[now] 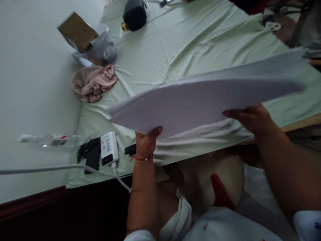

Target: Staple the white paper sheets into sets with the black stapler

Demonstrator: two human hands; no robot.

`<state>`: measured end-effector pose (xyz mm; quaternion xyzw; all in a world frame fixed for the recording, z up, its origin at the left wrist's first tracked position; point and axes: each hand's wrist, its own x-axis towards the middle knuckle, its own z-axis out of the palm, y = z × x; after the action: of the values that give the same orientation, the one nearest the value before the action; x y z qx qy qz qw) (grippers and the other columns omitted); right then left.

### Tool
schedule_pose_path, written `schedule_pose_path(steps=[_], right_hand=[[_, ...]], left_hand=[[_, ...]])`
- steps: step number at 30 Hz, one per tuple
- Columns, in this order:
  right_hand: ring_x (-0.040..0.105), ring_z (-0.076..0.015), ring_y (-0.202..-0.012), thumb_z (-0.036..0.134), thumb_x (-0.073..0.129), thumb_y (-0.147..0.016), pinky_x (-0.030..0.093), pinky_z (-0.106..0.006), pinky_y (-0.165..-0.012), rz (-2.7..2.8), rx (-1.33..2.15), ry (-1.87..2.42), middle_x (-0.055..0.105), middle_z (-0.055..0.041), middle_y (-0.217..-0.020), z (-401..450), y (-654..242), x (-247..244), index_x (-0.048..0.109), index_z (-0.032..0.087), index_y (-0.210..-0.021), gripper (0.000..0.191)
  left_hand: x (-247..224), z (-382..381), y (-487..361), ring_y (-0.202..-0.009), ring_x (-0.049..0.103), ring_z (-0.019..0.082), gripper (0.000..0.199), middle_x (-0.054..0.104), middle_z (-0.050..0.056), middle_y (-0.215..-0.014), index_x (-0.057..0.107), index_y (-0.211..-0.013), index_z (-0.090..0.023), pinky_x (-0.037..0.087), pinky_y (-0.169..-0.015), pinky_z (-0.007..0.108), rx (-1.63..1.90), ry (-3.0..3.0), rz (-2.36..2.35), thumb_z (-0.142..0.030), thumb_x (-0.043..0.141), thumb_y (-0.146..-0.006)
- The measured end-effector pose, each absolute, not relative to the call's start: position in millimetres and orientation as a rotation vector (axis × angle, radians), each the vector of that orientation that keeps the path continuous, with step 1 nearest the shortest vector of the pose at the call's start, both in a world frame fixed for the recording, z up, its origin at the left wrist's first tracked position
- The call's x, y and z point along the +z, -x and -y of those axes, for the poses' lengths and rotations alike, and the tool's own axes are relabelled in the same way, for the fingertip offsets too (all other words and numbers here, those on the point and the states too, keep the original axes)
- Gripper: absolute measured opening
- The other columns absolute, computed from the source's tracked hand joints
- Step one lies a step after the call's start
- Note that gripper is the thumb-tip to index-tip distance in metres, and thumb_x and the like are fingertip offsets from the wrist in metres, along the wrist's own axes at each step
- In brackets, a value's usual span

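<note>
I hold a wide, layered white sheet (185, 103) above the bed or table, tilted toward me. Whether it is cloth or large paper I cannot tell. My left hand (147, 142) grips its lower edge left of the middle, the thumb lying on the near face and the fingers hidden behind. Farther right, my right hand (250, 117) clasps the same edge in the same way. The sheet's right end is blurred by motion and sags outward.
A pale green cover (150, 47) lies beneath. Along the wall are a pink cloth (96, 83), a cardboard box (77, 31), a clear bottle (57, 140) and a white power bank (109, 149) with a cable (62, 167). A black case (134, 15) sits at the back.
</note>
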<state>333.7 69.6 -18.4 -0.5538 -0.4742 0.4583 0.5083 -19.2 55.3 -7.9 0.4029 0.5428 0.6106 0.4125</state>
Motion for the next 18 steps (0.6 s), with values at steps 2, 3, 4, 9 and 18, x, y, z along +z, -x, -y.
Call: schedule_pose_path(steps=[2, 3, 4, 9, 18], right_hand=[[0.072, -0.0197, -0.089, 0.035, 0.103, -0.059, 0.062, -0.037, -0.091, 1.143, 1.156, 1.326, 0.079, -0.001, -0.092, -69, -334, -19, 0.083, 0.022, -0.081, 0.032], [0.072, -0.0197, -0.089, 0.035, 0.103, -0.058, 0.062, -0.036, -0.089, 1.155, 1.192, 1.322, 0.079, -0.0011, -0.093, -69, -333, -19, 0.083, 0.022, -0.083, 0.035], [0.071, -0.0197, -0.089, 0.035, 0.104, -0.057, 0.062, -0.036, -0.088, 1.168, 1.22, 1.323, 0.079, -0.0012, -0.093, -69, -333, -18, 0.083, 0.023, -0.084, 0.036], [0.069, -0.0217, -0.091, 0.035, 0.102, -0.054, 0.062, -0.037, -0.089, 1.168, 1.215, 1.308, 0.076, -0.0018, -0.09, -71, -329, -13, 0.078, 0.022, -0.078, 0.036], [0.064, -0.0236, -0.081, 0.04, 0.101, -0.052, 0.06, -0.04, -0.082, 1.226, 1.165, 1.472, 0.07, -0.0031, -0.077, -70, -336, -14, 0.072, 0.022, -0.071, 0.039]], left_hand=[[-13, -56, 23, -0.103, 0.072, 0.024, 0.04, 0.074, 0.001, -0.082, 0.075, -0.083, -0.024, 0.054, -0.106, 0.037, 1.443, -1.052, -1.394, -0.025, 0.099, -0.052], [-16, -57, 25, -0.102, 0.072, 0.025, 0.042, 0.072, 0.001, -0.08, 0.074, -0.084, -0.024, 0.054, -0.107, 0.039, 1.375, -1.075, -1.424, -0.024, 0.1, -0.051], [-19, -58, 26, -0.101, 0.071, 0.026, 0.044, 0.071, 0.0, -0.079, 0.073, -0.085, -0.023, 0.053, -0.109, 0.041, 1.312, -1.098, -1.453, -0.023, 0.1, -0.05], [-25, -66, 29, -0.1, 0.071, 0.027, 0.044, 0.075, 0.002, -0.083, 0.072, -0.084, -0.025, 0.052, -0.107, 0.04, 1.246, -1.198, -1.505, -0.023, 0.1, -0.051], [-15, -53, 32, -0.086, 0.07, 0.025, 0.035, 0.078, 0.002, -0.082, 0.077, -0.075, -0.025, 0.056, -0.089, 0.037, 1.254, -1.051, -1.424, -0.02, 0.102, -0.05]])
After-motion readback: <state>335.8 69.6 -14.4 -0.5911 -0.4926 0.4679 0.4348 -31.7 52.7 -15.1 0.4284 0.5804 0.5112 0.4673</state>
